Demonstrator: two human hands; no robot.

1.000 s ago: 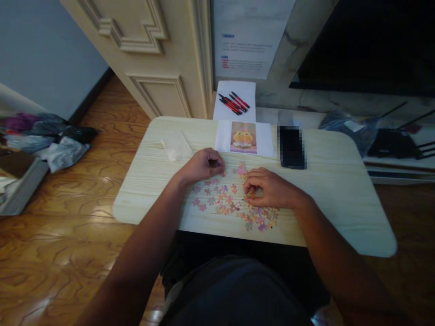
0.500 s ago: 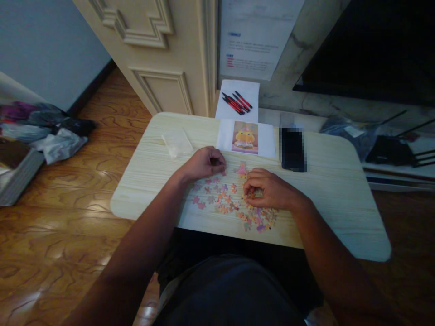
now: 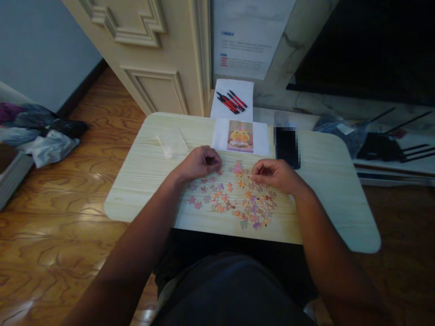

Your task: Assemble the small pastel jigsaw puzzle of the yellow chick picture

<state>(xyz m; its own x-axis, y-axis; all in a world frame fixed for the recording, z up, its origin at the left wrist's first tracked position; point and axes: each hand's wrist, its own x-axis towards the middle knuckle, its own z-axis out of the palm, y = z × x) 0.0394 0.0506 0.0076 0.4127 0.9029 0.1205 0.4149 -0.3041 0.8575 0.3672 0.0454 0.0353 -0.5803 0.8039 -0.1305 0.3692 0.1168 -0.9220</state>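
Hands among loose puzzle pieces (image 3: 234,201)
Right hand (image 3: 275,175) pinches a small piece; left hand (image 3: 200,163) curled, contents unclear, clear bag (image 3: 171,144) just beyond.

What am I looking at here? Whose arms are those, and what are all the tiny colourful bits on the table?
There is no machine here. The camera sits on a person's head and looks down, so you see that person's own two arms from above. The left hand is curled into a loose fist resting on the pale wooden table. The right hand is pinching something small at its fingertips; it looks like one puzzle piece, though it is too tiny to be sure. The colourful bits are loose jigsaw pieces scattered between the hands. Behind them lies a picture card showing a yellow cartoon figure. Next to it is a dark phone, and at the far left a small clear plastic bag. Beyond the table, red and black pens lie on white paper.
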